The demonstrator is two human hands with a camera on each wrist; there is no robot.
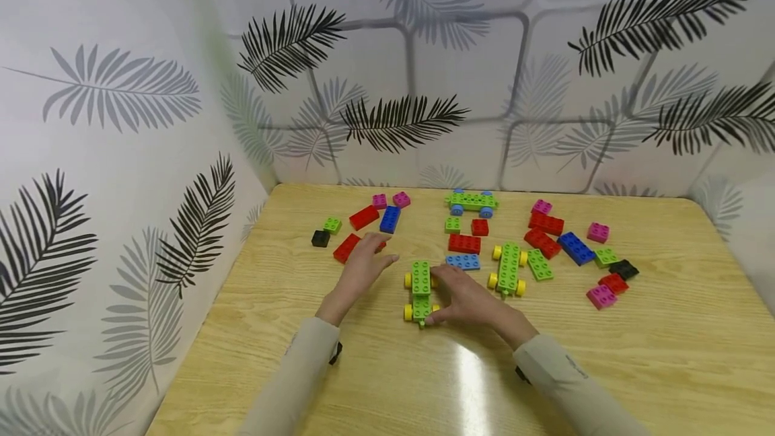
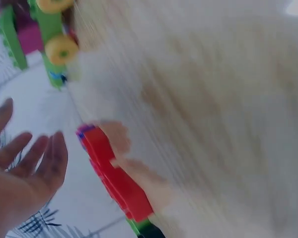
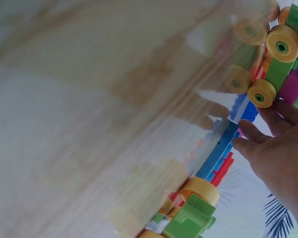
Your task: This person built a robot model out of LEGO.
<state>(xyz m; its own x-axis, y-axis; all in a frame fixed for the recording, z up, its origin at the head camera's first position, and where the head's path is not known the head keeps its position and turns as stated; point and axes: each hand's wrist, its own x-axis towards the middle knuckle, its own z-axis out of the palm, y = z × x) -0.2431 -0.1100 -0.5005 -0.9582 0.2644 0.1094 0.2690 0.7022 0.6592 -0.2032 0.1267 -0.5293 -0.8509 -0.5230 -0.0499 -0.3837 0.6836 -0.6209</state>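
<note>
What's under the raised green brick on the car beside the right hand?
A magenta brick sits between the raised green brick and the yellow-wheeled base. The base's studs beneath the magenta brick are covered and can't be seen.

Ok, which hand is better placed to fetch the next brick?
Left, probably: the left hand is empty beside a red brick, while the right hand holds a yellow-wheeled green car.

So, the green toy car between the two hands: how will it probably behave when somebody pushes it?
The toy car will probably roll easily, because it stands on yellow wheels. It is likely stiff and light, as its bricks look like plastic. The pink brick lifts another green brick above the base, so it may be slightly top-heavy.
</note>
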